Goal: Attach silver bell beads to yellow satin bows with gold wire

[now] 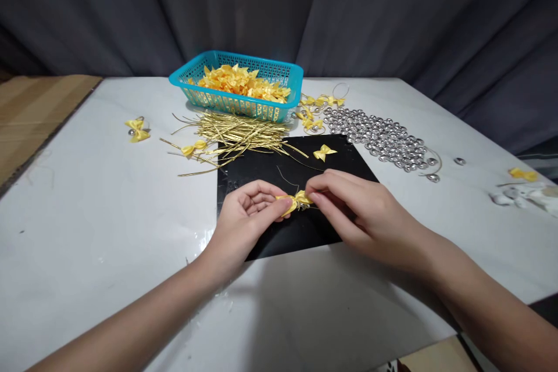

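Observation:
A small yellow ribbon bow [297,201] is held above a black mat [270,238], with thin wire rising from its middle. Something small and silvery shows at its underside, too small to make out. My left hand [255,209] pinches the bow's left end between thumb and fingers. At its right end, the thumb and forefinger of my right hand [353,203] are closed on the bow; whether wire is pinched there too, I cannot tell. Behind my hands, another yellow bow [324,153] lies on the mat.
A blue basket [235,95] of yellow bows stands at the back. Gold twist ties [244,131] lie in front of it. Silver beads [379,136] spread to the right, near finished-looking wired bows [311,122]. Single bows lie at left [138,129] and far right [523,174].

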`<move>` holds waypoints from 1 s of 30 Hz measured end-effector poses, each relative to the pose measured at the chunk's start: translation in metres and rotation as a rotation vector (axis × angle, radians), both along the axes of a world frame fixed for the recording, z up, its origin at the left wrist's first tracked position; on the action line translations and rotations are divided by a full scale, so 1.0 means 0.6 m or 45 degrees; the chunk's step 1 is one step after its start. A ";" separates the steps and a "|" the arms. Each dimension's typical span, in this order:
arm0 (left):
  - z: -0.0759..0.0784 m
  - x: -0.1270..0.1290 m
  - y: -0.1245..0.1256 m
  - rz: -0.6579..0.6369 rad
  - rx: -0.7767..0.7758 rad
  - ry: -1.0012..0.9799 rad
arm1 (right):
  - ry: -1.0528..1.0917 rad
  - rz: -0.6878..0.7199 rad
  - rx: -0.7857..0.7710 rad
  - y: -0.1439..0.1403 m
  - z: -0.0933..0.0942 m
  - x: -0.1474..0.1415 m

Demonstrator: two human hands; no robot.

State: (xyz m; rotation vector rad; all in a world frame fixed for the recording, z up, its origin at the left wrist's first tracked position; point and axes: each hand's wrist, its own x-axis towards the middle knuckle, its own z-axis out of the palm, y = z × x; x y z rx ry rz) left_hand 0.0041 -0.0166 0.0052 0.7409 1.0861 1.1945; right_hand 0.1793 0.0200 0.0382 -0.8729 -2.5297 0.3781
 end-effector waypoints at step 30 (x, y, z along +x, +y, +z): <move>0.002 0.000 -0.001 0.009 -0.019 0.045 | -0.038 -0.012 0.021 -0.001 0.003 -0.003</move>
